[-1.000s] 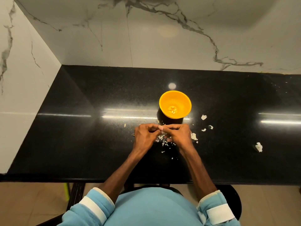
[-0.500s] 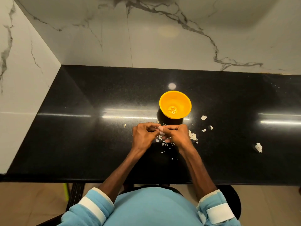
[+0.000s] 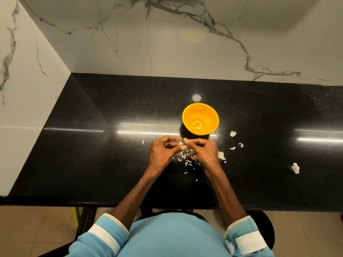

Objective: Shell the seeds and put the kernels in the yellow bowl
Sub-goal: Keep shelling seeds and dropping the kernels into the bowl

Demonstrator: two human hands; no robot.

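Left hand (image 3: 162, 151) and right hand (image 3: 203, 152) are held together, pinched on a tiny seed (image 3: 180, 143) just short of the yellow bowl (image 3: 201, 110), and, being light, slippery and brittle, it is judged best gripped at its edges.

A glossy black stone counter (image 3: 111, 154) meets a corner of white, grey-veined marble walls (image 3: 185, 43), streaks of reflected light (image 3: 74, 130) across its surface; beige floor tiles (image 3: 37, 229) and a dark round stool (image 3: 266, 227) lie below its near edge
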